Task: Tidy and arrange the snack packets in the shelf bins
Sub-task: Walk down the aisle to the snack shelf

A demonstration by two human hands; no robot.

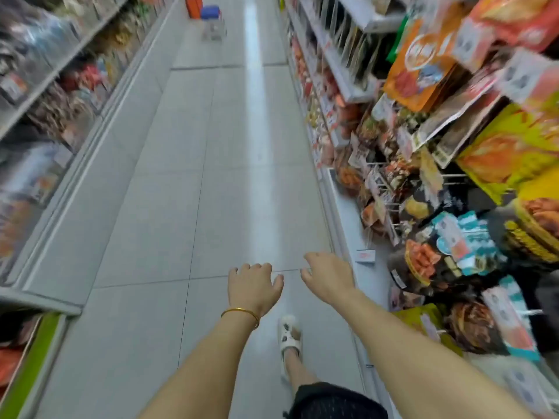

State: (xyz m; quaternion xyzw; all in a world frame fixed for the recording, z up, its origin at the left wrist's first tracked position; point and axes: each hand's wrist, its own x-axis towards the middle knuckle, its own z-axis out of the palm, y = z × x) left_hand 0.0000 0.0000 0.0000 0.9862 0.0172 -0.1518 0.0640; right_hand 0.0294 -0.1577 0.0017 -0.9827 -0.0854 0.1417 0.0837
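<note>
Grey tiled floor (181,207) between two shelf runs. Right shelves (348,86): snack packets (423,55) packed in wire bins (390,189), one loose label card (365,256) on base ledge (341,213). Left shelves (60,69): packets, blurred. Small cart (213,24) stands on floor far down.

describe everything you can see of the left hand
The left hand is bare and stretched out ahead of the person, back turned up, above the grey tiled floor of the aisle. Its fingers are loosely curled downward and the thumb points toward the right hand, with a small gap between the two. It holds nothing and touches nothing. A thin gold bangle circles the wrist, and the forearm behind it is bare.
</note>
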